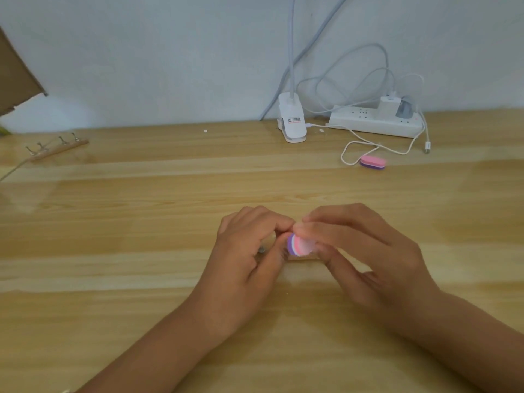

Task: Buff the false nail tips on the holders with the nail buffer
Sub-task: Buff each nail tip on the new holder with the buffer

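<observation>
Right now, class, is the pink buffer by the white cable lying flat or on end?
Lying flat: the pink buffer shows pink on top, purple underneath.

Forearms converge; left hand (249,251) curled, gripping holder (262,249); right hand (374,251) fingers (334,225) pinching nail buffer (299,245)

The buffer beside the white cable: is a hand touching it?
No, that buffer lies on the table, far from the left hand and right hand.

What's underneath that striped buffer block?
Under the buffer, pinched by the right hand, only a sliver of wooden holder shows; the left hand covers the rest, any nail tip included.
</observation>
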The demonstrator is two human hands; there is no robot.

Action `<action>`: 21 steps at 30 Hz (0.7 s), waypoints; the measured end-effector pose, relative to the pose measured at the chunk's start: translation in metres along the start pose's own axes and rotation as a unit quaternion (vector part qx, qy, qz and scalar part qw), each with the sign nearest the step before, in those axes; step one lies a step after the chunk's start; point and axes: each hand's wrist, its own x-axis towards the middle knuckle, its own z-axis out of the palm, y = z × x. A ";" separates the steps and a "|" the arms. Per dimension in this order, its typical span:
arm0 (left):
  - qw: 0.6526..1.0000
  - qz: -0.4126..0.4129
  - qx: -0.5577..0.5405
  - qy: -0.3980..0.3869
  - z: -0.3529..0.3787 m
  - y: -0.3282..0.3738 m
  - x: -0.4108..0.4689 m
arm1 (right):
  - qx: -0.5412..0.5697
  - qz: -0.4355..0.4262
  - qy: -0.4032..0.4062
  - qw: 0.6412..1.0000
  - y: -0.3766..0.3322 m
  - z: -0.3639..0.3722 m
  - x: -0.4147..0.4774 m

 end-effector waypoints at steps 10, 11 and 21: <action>1.000 -0.002 -0.006 -0.001 0.000 0.002 -0.002 | -0.017 -0.010 0.000 1.000 0.000 -0.002 0.001; 1.000 -0.005 -0.003 0.000 0.000 0.002 -0.002 | -0.022 -0.002 -0.001 1.000 0.003 -0.005 0.002; 0.999 -0.035 0.000 0.008 0.000 0.003 -0.002 | -0.034 -0.001 0.007 0.999 0.006 -0.006 0.003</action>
